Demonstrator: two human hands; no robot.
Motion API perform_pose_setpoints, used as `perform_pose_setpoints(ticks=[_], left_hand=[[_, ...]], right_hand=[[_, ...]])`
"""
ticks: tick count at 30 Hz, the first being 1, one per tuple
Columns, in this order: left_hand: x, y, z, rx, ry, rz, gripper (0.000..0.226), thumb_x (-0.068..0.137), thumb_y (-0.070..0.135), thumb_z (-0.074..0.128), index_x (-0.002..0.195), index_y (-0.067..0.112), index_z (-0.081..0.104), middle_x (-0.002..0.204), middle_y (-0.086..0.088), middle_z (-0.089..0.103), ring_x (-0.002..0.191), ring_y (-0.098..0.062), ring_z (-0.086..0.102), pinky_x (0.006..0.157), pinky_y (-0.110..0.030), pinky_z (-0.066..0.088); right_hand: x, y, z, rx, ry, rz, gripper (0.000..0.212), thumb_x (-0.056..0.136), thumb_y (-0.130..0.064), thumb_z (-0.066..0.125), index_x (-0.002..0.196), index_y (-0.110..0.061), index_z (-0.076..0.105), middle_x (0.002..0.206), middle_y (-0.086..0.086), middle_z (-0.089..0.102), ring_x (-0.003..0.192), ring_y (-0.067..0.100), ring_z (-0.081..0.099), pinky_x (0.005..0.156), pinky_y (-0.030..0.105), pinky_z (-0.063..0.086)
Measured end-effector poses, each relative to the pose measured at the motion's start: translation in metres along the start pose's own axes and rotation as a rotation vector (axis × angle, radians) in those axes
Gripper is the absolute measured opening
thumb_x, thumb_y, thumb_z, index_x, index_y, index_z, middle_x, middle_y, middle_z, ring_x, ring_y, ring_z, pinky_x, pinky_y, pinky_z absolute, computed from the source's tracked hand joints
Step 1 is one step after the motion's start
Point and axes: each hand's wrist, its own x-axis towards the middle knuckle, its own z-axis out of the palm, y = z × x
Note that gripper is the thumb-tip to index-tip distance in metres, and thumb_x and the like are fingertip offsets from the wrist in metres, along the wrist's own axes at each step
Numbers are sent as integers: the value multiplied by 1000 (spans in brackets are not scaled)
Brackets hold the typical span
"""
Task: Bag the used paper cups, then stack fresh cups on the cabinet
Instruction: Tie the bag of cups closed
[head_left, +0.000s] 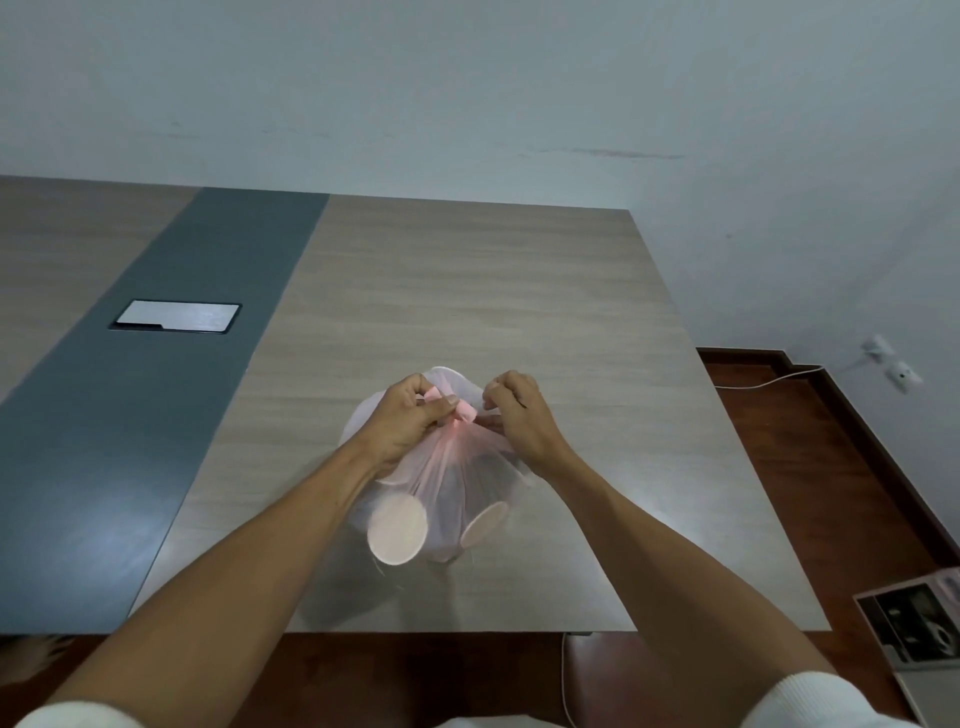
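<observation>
A thin pink plastic bag (451, 467) sits on the wooden table (467, 291) near its front edge. Several white paper cups show through the bag; one cup (397, 530) faces me with its round bottom, another cup (485, 522) lies to its right. The bag's neck is gathered into a twisted bunch at the top. My left hand (402, 421) pinches the pink bag ends from the left. My right hand (517, 413) pinches the bag's neck from the right. Both hands meet over the knot area.
A dark grey strip (156, 415) runs down the table's left part, with a metal cable hatch (176, 316) set in it. Right of the table is red-brown floor, a white cable (769, 382), wall sockets (891, 364) and an open box (919, 623).
</observation>
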Motion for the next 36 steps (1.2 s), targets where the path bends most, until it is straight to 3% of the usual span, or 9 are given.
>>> perform_pose_setpoints(ticks=[4, 10, 15, 18, 21, 24, 27, 30, 36], left_hand=[[5, -2, -8, -3, 67, 14, 14, 89, 3, 75, 88, 4, 61, 73, -11, 67, 64, -14, 62, 64, -23, 52], [8, 2, -14, 127, 205, -15, 19, 79, 4, 85, 73, 4, 67, 67, -5, 66, 56, -7, 61, 56, -17, 50], [23, -10, -44, 385, 442, -86, 36, 62, 37, 96, 58, 20, 66, 61, 10, 65, 67, -25, 61, 74, -44, 49], [17, -10, -41, 617, 477, -69, 34, 65, 51, 91, 63, 26, 69, 97, 8, 73, 98, -24, 65, 87, -41, 37], [11, -19, -49, 710, 426, -76, 25, 74, 51, 85, 86, 31, 75, 147, 4, 54, 136, -25, 48, 107, -48, 31], [-3, -44, -62, 529, 378, -48, 62, 82, 47, 81, 136, 31, 56, 153, 4, 46, 139, -23, 45, 114, -52, 38], [-20, -65, -69, 213, 417, -163, 85, 92, 48, 70, 159, 29, 23, 161, -2, 36, 141, -27, 43, 112, -50, 42], [-30, -75, -66, -13, 363, -354, 76, 97, 53, 60, 160, 37, 20, 158, 3, 38, 139, -30, 45, 102, -56, 47], [-31, -63, -43, -84, 260, -370, 18, 102, 29, 54, 116, 32, 65, 112, 5, 72, 94, -18, 66, 76, -35, 52]], right_hand=[[-9, -4, -2, -87, -150, -130, 31, 100, -30, 63, 71, -19, 63, 92, -3, 50, 93, 7, 51, 80, 22, 47], [2, 11, 0, -263, -167, -229, 15, 95, -18, 69, 81, -18, 65, 106, 3, 46, 97, 9, 50, 87, 21, 44], [13, 19, -8, -551, -72, -180, 15, 92, -30, 69, 83, -18, 72, 111, 0, 50, 111, 19, 48, 95, 33, 23], [10, 18, -2, -596, -35, -192, 17, 94, -34, 67, 88, -19, 73, 114, 0, 52, 115, 20, 48, 99, 36, 25], [5, 27, -1, -580, -26, -139, 19, 94, -42, 65, 103, -26, 70, 130, -1, 51, 128, 20, 46, 105, 37, 24], [-2, 48, -4, -524, 40, 43, 69, 92, -53, 64, 149, -25, 40, 162, 4, 29, 148, 26, 30, 117, 50, 27], [-10, 70, -6, -200, -7, 276, 99, 92, -57, 62, 163, -26, 0, 171, 1, 0, 156, 29, 15, 121, 51, 27], [-14, 82, -5, 109, -33, 424, 103, 85, -65, 64, 160, -42, -2, 169, -5, 13, 149, 32, 31, 115, 57, 39], [-16, 89, 7, 295, -58, 353, 90, 79, -51, 81, 150, -49, 25, 149, -8, 47, 128, 23, 57, 95, 57, 57]])
